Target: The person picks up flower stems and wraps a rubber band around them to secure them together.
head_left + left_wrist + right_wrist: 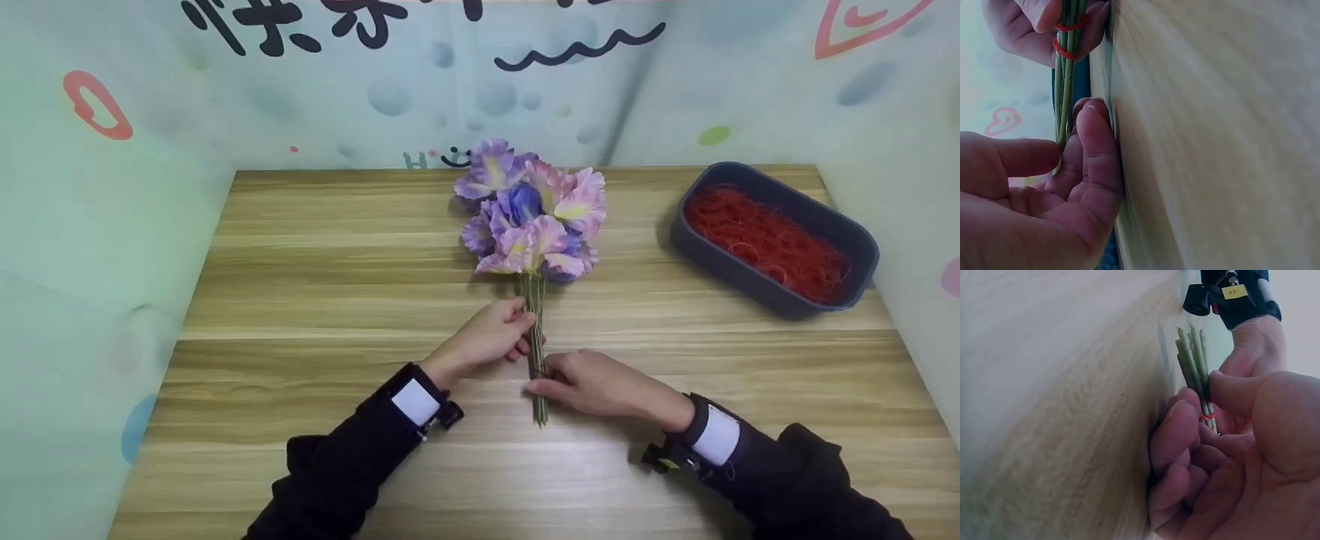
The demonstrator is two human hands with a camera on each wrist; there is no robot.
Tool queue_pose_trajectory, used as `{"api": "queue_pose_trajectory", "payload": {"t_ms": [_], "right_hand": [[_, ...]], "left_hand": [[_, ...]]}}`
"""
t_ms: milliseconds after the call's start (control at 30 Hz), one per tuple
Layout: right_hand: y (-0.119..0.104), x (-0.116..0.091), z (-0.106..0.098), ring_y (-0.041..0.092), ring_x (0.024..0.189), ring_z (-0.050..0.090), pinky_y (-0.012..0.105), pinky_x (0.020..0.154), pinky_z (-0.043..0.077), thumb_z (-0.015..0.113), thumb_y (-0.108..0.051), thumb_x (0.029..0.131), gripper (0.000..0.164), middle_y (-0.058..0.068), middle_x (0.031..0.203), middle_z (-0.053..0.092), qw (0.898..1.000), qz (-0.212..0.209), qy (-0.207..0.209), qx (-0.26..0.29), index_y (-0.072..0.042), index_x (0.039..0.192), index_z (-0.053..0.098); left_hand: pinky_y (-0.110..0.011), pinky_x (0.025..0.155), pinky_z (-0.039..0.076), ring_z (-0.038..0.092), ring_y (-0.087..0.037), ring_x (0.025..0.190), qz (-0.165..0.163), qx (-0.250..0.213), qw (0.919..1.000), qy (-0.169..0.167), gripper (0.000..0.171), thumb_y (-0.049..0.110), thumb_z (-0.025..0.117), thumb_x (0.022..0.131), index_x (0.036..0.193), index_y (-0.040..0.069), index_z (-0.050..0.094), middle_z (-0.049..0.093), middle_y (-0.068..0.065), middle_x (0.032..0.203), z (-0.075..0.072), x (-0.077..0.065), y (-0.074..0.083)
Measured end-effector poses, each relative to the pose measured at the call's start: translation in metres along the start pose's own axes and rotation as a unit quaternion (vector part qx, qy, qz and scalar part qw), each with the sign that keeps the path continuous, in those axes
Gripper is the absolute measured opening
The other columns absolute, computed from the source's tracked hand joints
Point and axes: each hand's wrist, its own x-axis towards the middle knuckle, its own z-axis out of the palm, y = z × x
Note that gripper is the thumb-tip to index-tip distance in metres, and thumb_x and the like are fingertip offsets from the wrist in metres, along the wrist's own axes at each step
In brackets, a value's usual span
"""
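A bunch of purple and pink iris-like flowers (532,217) lies on the wooden table, blooms away from me. Its thin green stems (534,289) point toward me. My left hand (491,330) pinches the stems below the blooms between thumb and fingers. Lower down, near the cut ends, my right hand (600,382) grips the same stems with thumb and curled fingers. Two red rubber bands (1064,48) circle the stems by the right hand in the left wrist view. The right wrist view shows the stem ends (1192,354) sticking out past the thumb, with a red band (1206,417) behind.
A dark blue plastic box (739,277) stands at the back right of the wooden table (315,300). Many loose red rubber bands (765,240) fill it. Printed cloth walls (315,105) rise at the back and both sides.
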Motion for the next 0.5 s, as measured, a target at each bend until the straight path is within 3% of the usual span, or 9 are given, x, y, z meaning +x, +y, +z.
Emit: {"api": "queue_pose_trajectory", "payload": {"t_ms": [267,400,500], "right_hand": [[0.0023,-0.0038,-0.0061,0.005,0.061,0.050,0.027,0.055,0.042,0.059,-0.036,0.104,0.023,-0.012,0.070,0.053,1.000,0.004,-0.013,-0.003,-0.016,0.093,0.064],[0.0035,-0.0056,-0.0071,0.005,0.064,0.051,0.027,0.058,0.044,0.059,-0.034,0.103,0.020,-0.012,0.074,0.056,1.000,-0.005,-0.007,-0.009,-0.016,0.099,0.065],[0.0037,-0.0074,-0.0096,0.005,0.065,0.052,0.027,0.059,0.045,0.059,-0.034,0.104,0.019,-0.012,0.075,0.058,1.000,-0.011,-0.004,-0.008,-0.016,0.101,0.066]], "left_hand": [[-0.024,0.052,0.051,0.056,-0.015,0.062,0.011,0.011,0.9999,0.003,0.014,0.013,0.049,0.107,0.110,0.002,0.058,0.063,-0.009,0.082,-0.0019,-0.0025,-0.0003],[-0.021,0.045,0.043,0.049,-0.010,0.052,0.023,0.064,0.9977,0.004,0.013,0.016,0.052,0.106,0.109,0.005,0.059,0.061,-0.009,0.075,-0.0038,-0.0047,-0.0001],[-0.021,0.044,0.038,0.047,-0.008,0.050,0.039,0.117,0.9923,0.011,0.022,0.020,0.056,0.105,0.123,0.008,0.061,0.065,-0.011,0.076,-0.0058,-0.0068,0.0009]]}}
